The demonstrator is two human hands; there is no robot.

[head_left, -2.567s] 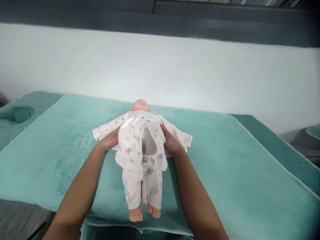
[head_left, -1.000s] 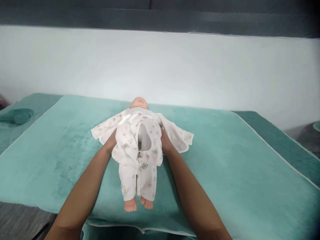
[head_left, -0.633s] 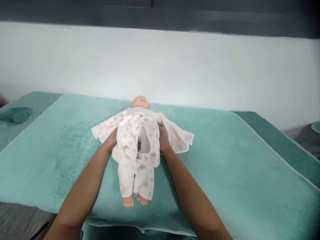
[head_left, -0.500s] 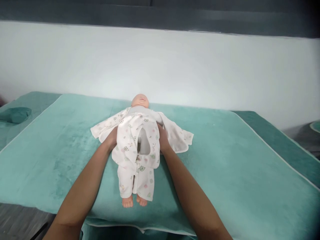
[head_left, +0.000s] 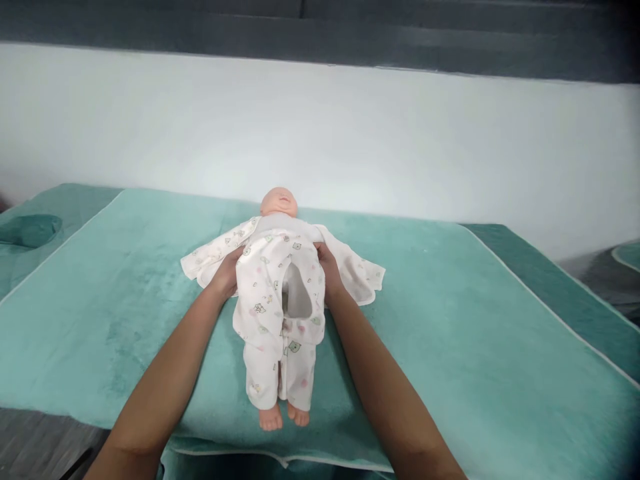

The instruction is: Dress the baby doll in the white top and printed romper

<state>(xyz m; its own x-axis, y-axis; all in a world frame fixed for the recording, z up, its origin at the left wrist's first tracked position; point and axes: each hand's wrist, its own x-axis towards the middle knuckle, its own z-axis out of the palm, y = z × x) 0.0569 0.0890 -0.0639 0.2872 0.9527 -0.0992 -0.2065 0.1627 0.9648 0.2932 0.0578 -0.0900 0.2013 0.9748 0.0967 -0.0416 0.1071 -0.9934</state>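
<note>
A baby doll [head_left: 278,202] lies on its back with its head at the far side. Open-crotch baby trousers [head_left: 261,287], white with small printed animals, cover it from the waist down to its bare feet [head_left: 271,419]. At the left of the waist, my left hand [head_left: 230,272] is closed on the trousers, its fingers partly hidden by the cloth. My right hand [head_left: 328,268] grips the trousers at the opposite side, fingertips tucked out of sight. A matching printed jacket [head_left: 356,268] spreads out under the doll, sleeves to both sides. Grey cloth [head_left: 299,297] shows through the crotch opening.
A padded table with a teal cover [head_left: 440,347] carries the doll. Behind it rises a white wall [head_left: 320,127] with a dark band on top. At far left the cover has a round hollow [head_left: 31,230].
The doll's legs and the trousers have shifted slightly right and toward me. More of my left hand shows beside the waist. The jacket sleeves lie nearly as before.
</note>
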